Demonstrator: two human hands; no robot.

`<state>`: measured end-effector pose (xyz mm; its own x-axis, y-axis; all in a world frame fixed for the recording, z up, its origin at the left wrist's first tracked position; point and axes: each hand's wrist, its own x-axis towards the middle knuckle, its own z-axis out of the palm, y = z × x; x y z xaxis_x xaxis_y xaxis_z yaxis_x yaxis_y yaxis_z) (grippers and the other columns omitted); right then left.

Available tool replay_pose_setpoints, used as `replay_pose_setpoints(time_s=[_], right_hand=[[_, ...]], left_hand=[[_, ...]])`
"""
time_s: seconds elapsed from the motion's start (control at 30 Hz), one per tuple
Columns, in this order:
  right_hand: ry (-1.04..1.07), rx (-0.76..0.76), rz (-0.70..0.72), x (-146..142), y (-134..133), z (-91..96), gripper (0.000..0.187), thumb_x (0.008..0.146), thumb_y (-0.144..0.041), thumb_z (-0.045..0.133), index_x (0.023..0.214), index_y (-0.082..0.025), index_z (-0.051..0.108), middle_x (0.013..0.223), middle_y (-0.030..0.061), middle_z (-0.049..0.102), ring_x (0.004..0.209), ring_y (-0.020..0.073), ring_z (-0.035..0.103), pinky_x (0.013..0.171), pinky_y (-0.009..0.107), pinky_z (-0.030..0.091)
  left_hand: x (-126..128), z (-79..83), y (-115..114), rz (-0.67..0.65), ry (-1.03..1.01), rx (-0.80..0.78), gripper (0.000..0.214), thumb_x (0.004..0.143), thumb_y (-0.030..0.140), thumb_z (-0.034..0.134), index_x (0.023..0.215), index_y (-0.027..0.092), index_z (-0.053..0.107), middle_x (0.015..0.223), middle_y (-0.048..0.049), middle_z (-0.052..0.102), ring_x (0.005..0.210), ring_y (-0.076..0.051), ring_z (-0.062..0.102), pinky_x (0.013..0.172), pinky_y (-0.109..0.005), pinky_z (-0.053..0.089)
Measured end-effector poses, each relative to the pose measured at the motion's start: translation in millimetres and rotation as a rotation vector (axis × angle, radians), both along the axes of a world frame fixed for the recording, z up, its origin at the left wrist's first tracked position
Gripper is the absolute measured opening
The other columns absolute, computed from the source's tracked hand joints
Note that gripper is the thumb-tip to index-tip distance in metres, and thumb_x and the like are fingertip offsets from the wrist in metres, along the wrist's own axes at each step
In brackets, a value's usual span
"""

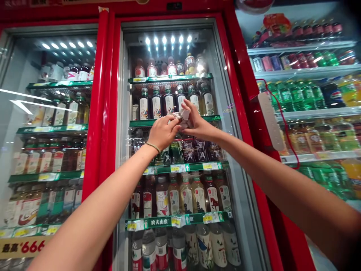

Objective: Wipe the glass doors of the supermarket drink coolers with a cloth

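In front of the middle drinks fridge, both arms reach forward and the hands meet over a crumpled white tissue or cloth (184, 114). My left hand (163, 132), with a thin band at its wrist, pinches the tissue's left side with its fingertips. From the right, my right hand (201, 124) cups the same tissue between thumb and fingers. Part of the tissue is hidden by the fingers. Right behind the hands are dark bottles with white labels (156, 103) on a shelf with a green edge strip (141, 123).
A red fridge frame (97, 98) stands at the left, beside another fridge of bottled drinks. To the right, a white power strip (270, 122) with a red cord (286, 126) hangs near a chiller with green bottles (299, 94). More bottles (186, 195) fill the lower shelves.
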<state>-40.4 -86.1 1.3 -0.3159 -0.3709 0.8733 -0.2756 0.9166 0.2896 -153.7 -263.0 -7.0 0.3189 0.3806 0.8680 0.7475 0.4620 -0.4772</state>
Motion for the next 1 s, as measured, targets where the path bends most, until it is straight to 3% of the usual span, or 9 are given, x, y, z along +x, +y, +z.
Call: replay_pose_setpoints(time_s=[0.1, 0.2, 0.37, 0.57, 0.63, 0.73, 0.87, 0.93, 1.0], right_hand=[[0.088, -0.032, -0.13, 14, 31, 5.7, 0.074, 0.101, -0.033, 0.038, 0.168, -0.03, 0.007, 0.174, 0.0019, 0.026, 0.159, 0.0227, 0.027, 0.126, 0.05, 0.036], [0.322, -0.169, -0.368, 21, 79, 5.3, 0.059, 0.104, -0.035, 0.03, 0.163, -0.031, 0.033, 0.171, -0.0019, 0.034, 0.163, 0.0246, 0.016, 0.132, 0.058, 0.018], [0.36, -0.274, -0.529, 20, 128, -5.7, 0.065, 0.106, -0.054, 0.021, 0.165, -0.027, 0.027, 0.175, 0.0036, 0.022, 0.162, 0.0265, 0.019, 0.131, 0.06, 0.016], [0.38, -0.189, -0.499, 20, 132, -10.4, 0.067, 0.105, -0.06, 0.015, 0.165, -0.032, 0.026, 0.175, 0.0007, 0.02, 0.162, 0.0239, 0.019, 0.132, 0.056, 0.018], [0.342, -0.148, -0.497, 20, 131, -10.3, 0.066, 0.105, -0.059, 0.015, 0.165, -0.034, 0.024, 0.175, -0.0007, 0.02, 0.162, 0.0219, 0.016, 0.132, 0.054, 0.016], [0.283, -0.173, -0.497, 14, 124, -9.0, 0.069, 0.104, -0.062, 0.016, 0.166, -0.032, 0.024, 0.175, 0.0014, 0.019, 0.163, 0.0234, 0.014, 0.132, 0.057, 0.013], [0.395, -0.351, -0.446, -6, 105, -8.5, 0.076, 0.103, -0.067, 0.013, 0.166, -0.026, 0.023, 0.176, 0.0077, 0.017, 0.163, 0.0321, 0.013, 0.128, 0.068, 0.012], [0.45, -0.374, -0.422, -13, 97, -9.8, 0.076, 0.103, -0.066, 0.013, 0.166, -0.027, 0.024, 0.175, 0.0079, 0.019, 0.162, 0.0338, 0.014, 0.127, 0.07, 0.011], [0.457, -0.365, -0.417, -13, 93, -11.6, 0.074, 0.103, -0.064, 0.014, 0.166, -0.028, 0.026, 0.175, 0.0072, 0.021, 0.162, 0.0333, 0.015, 0.128, 0.069, 0.012]], left_hand=[[17, 1.6, 12, 0.067, -0.036, 0.086, 0.046, 0.106, 0.055, 0.037, 0.117, 0.024, 0.069, 0.118, -0.0099, 0.068, 0.116, -0.028, 0.062, 0.103, -0.047, 0.049], [30, 1.8, 21, 0.113, -0.043, 0.138, 0.04, 0.097, 0.059, 0.058, 0.109, 0.022, 0.068, 0.112, -0.0103, 0.068, 0.113, -0.031, 0.061, 0.107, -0.051, 0.048], [34, 2.8, 30, 0.131, 0.039, 0.128, 0.016, 0.093, 0.022, 0.065, 0.108, 0.019, 0.067, 0.13, -0.0118, 0.066, 0.119, -0.03, 0.062, 0.114, -0.051, 0.047], [16, -12.7, 17, 0.133, 0.15, -0.089, 0.031, 0.104, 0.018, 0.047, 0.13, 0.022, 0.062, 0.14, -0.0104, 0.066, 0.125, -0.024, 0.066, 0.094, -0.038, 0.062], [8, -14.4, 7, 0.152, 0.166, -0.074, 0.033, 0.103, 0.018, 0.046, 0.131, 0.021, 0.063, 0.145, -0.0131, 0.063, 0.129, -0.026, 0.064, 0.099, -0.042, 0.061], [2, -0.7, 2, 0.164, 0.114, -0.005, 0.041, 0.099, 0.017, 0.048, 0.138, 0.014, 0.06, 0.15, -0.019, 0.059, 0.14, -0.031, 0.056, 0.12, -0.053, 0.045], [12, 25.7, 30, 0.135, -0.049, 0.181, 0.055, 0.096, 0.029, 0.057, 0.146, 0.007, 0.055, 0.156, -0.0256, 0.05, 0.147, -0.038, 0.047, 0.126, -0.059, 0.033], [19, 23.0, 48, 0.111, -0.069, 0.198, 0.06, 0.097, 0.038, 0.06, 0.147, 0.007, 0.054, 0.159, -0.0265, 0.046, 0.15, -0.041, 0.042, 0.126, -0.06, 0.033], [23, 6.4, 56, 0.111, -0.03, 0.124, 0.056, 0.099, 0.04, 0.059, 0.147, 0.013, 0.055, 0.161, -0.0234, 0.044, 0.151, -0.041, 0.04, 0.125, -0.062, 0.033]])
